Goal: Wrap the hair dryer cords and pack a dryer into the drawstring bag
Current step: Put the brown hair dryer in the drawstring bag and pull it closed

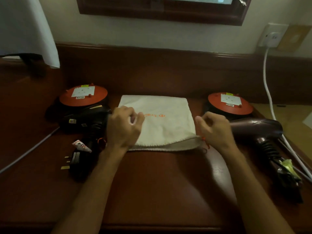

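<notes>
— Starting with the biggest thing: what lies under the fingers?

— A dark reddish wooden desk [160, 179] with a raised back rail, set against a pale wall. Beyond the fingertips hangs a dark-framed mirror [162, 12]; far off to their left, a white lampshade [25, 27].

— And the bag?

— The cream drawstring bag [162, 122] lies flat between the two hands, orange lettering on top, its open mouth toward the wrists.

— The hands themselves?

— The left hand [124, 127] rests over the bag's left edge, fingers curled; whether they pinch cloth I cannot tell. The right hand [214, 129] sits at the bag's right corner, fingers curled, beside a red drawstring [205, 141]; blur hides any grip.

— What crowds them?

— Just outside the left fingers lies a black hair dryer [84, 120], its cord and plug [74, 159] trailing toward the wrist. Just outside the right fingers lies a maroon hair dryer [256, 129], its handle and bundled cord [287, 173] running back alongside the forearm.

— Further out?

— Two round orange reels: the left reel [83, 95] beyond the black dryer, the right reel [230, 103] beyond the right knuckles. A white cable [268, 92] drops from a wall socket [271, 37], past the maroon dryer.
</notes>
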